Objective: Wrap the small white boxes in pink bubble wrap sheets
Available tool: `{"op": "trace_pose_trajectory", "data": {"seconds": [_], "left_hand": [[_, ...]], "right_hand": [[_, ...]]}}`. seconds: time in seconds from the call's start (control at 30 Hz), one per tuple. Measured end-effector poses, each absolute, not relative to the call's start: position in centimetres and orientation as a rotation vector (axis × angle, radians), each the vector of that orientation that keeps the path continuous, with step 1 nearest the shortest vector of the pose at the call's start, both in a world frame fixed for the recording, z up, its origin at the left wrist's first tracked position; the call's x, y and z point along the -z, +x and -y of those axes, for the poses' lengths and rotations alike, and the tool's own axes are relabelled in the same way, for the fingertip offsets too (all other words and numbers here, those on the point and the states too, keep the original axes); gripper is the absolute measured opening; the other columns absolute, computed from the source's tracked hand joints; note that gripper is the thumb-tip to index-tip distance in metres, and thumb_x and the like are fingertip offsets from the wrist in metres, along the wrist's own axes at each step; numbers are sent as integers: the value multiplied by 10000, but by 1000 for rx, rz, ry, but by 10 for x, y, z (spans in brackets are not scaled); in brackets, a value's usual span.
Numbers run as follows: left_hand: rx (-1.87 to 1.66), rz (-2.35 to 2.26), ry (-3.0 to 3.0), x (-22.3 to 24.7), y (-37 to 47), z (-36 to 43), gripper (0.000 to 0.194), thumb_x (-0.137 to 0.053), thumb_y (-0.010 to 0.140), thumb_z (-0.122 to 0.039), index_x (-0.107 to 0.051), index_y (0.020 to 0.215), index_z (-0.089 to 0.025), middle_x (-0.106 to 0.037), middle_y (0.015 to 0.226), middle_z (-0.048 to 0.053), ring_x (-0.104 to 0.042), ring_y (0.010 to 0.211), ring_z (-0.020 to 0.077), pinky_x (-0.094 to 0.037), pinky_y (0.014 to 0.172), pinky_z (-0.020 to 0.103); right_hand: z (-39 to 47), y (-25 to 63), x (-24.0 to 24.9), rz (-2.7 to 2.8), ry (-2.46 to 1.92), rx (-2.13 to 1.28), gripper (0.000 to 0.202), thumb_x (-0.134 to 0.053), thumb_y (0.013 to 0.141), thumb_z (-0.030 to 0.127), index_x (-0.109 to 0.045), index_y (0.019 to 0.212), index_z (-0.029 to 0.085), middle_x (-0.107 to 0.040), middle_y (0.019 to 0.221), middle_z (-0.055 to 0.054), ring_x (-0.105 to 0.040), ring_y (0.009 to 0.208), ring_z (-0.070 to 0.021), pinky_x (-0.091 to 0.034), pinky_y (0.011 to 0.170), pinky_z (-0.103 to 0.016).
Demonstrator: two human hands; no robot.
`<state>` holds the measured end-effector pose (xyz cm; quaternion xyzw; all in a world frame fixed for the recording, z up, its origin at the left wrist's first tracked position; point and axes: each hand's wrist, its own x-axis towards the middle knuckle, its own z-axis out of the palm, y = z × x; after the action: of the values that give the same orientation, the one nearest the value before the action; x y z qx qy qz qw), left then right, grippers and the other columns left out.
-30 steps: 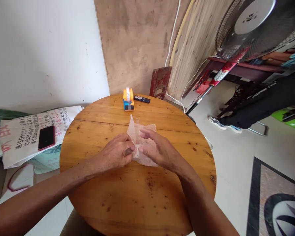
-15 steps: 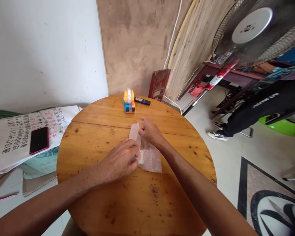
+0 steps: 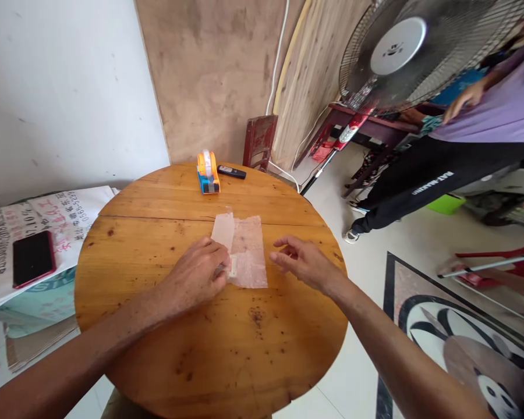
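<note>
A sheet of bubble wrap (image 3: 248,238) lies on the round wooden table (image 3: 157,337), its left side folded over in a strip. My left hand (image 3: 203,265) presses on the left edge of the wrap with fingers curled. Beside its fingertips a small whitish flat piece (image 3: 233,266) shows on the wrap; the hand covers part of it. To the right of the sheet, my right hand (image 3: 303,262) hovers apart from it, fingers loosely bent and spread, holding nothing.
At the table's far edge stands an orange and blue tape dispenser (image 3: 208,173), with a black remote-like device (image 3: 231,171) alongside. A phone (image 3: 34,259) rests on printed sacks at left. A standing fan (image 3: 397,46), a chair (image 3: 259,139) and a person (image 3: 419,169) are beyond.
My right hand has left the top of the bubble wrap and moved right and nearer. The sheet's right part now lies spread flat. My left hand stays on it. The view has turned right.
</note>
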<state>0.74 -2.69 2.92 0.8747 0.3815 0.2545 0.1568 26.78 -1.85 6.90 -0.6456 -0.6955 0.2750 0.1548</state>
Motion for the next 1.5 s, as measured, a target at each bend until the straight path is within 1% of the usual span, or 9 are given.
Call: {"op": "trace_pose_trajectory", "data": {"seconds": [0.1,0.2,0.4,0.73,0.87,1.0,1.27,1.37,1.5], "left_hand": [[-745,-1126,2538,-29,8,26,179,-534,738,-68,-644,823,-182,-719,973,68,-571,922,250,-473,824,382],[-738,-1138,2507,-29,9,25,162,-545,739,-86,-651,811,-185,-730,948,59,-573,887,240,-473,806,373],[-672,-1128,2484,-29,7,22,195,-541,711,-67,-650,806,-198,-735,963,37,-562,873,226,-466,762,335],[-707,-1088,2458,-26,6,22,162,-543,759,-109,-652,823,-210,-721,965,41,-570,925,232,-458,784,337],[-710,-1102,2462,-26,6,22,166,-541,746,-99,-647,814,-207,-723,954,41,-572,887,223,-459,772,333],[-729,-1102,2471,-27,7,23,166,-522,756,-99,-641,809,-201,-730,943,39,-581,883,223,-464,797,346],[-649,-1106,2511,-27,6,23,178,-519,783,-106,-660,837,-201,-731,958,36,-577,913,235,-466,816,361],[-650,-1092,2560,-26,5,23,246,-510,834,-128,-685,987,-208,-723,1030,44,-565,927,233,-461,853,370],[-580,-1043,2690,-28,5,23,329,-492,876,-135,-686,1122,-238,-700,1047,65,-548,928,242,-444,878,394]], "right_hand": [[41,263,-60,1989,-1956,-750,599,-599,822,561,-539,1262,159,-698,893,-70,-647,777,-210,-439,671,-296],[47,238,-51,2032,-1990,-649,651,-577,847,569,-471,1351,170,-703,900,-71,-652,814,-235,-420,699,-308],[40,218,-35,1922,-2003,-556,636,-604,849,366,-385,1404,147,-691,895,-50,-640,797,-213,-402,674,-286],[45,230,-35,1758,-1835,-583,445,-632,798,439,-552,1152,180,-652,964,-46,-593,732,-161,-435,691,-295],[33,225,-29,1756,-1802,-749,362,-588,783,249,-558,1133,161,-596,700,32,-552,647,-140,-383,621,-248],[36,222,-23,1823,-1881,-656,368,-548,754,147,-560,1122,166,-567,660,52,-517,618,-131,-343,602,-236],[59,215,-28,1876,-2084,-457,481,-585,837,244,-487,1305,195,-688,901,-22,-624,836,-185,-385,712,-269],[67,215,-29,1861,-2175,-320,495,-587,867,348,-476,1321,184,-672,1105,-103,-628,1019,-247,-413,802,-315],[73,209,-33,1837,-2254,-327,503,-533,912,412,-474,1324,129,-671,1100,-164,-640,1013,-300,-428,801,-364]]}}
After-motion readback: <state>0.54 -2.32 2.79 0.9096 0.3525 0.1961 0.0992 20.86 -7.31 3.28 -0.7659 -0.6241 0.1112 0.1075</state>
